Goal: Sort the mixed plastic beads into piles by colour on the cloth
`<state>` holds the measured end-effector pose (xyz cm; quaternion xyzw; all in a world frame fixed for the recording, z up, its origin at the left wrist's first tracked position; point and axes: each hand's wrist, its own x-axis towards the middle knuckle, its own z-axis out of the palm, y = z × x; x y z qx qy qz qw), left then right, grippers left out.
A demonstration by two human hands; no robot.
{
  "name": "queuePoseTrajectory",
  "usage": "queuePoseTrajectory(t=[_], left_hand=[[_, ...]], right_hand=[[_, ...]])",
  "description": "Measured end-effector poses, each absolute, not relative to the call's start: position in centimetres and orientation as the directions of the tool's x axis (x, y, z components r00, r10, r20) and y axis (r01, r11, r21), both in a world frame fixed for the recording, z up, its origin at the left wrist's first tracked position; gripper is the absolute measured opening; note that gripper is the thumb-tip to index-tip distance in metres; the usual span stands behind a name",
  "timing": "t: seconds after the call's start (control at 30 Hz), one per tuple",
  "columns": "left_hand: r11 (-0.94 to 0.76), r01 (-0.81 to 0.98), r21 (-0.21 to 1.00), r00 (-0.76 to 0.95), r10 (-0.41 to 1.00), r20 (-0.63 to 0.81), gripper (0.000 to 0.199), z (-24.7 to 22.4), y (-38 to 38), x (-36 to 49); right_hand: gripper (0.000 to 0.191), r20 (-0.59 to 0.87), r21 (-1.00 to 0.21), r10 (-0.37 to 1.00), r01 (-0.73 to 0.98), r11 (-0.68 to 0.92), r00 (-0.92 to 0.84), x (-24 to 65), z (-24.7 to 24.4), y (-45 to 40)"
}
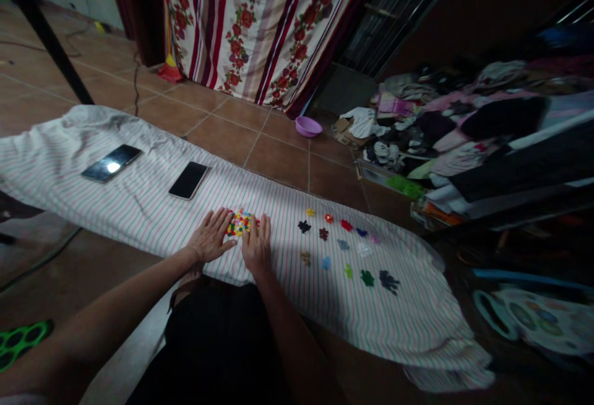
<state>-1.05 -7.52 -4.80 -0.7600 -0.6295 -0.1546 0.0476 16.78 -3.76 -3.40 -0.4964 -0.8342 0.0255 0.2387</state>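
Head view showed your left hand [212, 236] flat with fingers spread, your right hand [257, 249] loosely extended. Mixed coloured pieces [240, 224] lay between them; small piles [367, 278] sat right of your right hand.

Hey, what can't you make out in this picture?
Head view: anything under the left hand and right hand, which cover it.
Head view: the rest of the green object, cut off by the left edge.
Head view: single pieces in the dark gray pile, too small and blurred.
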Motion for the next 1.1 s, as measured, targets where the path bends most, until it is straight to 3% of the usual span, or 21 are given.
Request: queuePoseTrajectory(t=[0.17,0.4,0.83,1.1], left_hand=[[-0.182,0.977,0.112,0.142,0.943,0.3,0.067,-4.7,-6.2,0.6],[-0.279,0.958,0.07,0.247,0.922,0.297,0.058,-4.6,-4.6,1.8],[-0.374,0.924,0.078,0.344,0.904,0.254,0.054,-4.2,-1.9,1.7],[-0.347,0.936,0.056,0.315,0.9,0.303,0.055,-4.3,-4.0,1.6]], right_hand=[[0.05,0.402,-0.314,0.845,0.813,0.49,-0.354,16.5,-4.2,-3.3],[0.05,0.404,-0.321,0.837,0.799,0.508,-0.369,16.5,-4.8,-2.9],[0.052,0.472,-0.393,0.837,0.784,0.481,-0.277,16.3,-5.7,-2.2],[0.053,0.42,-0.405,0.867,0.8,0.443,-0.267,16.0,-6.3,-2.1]])
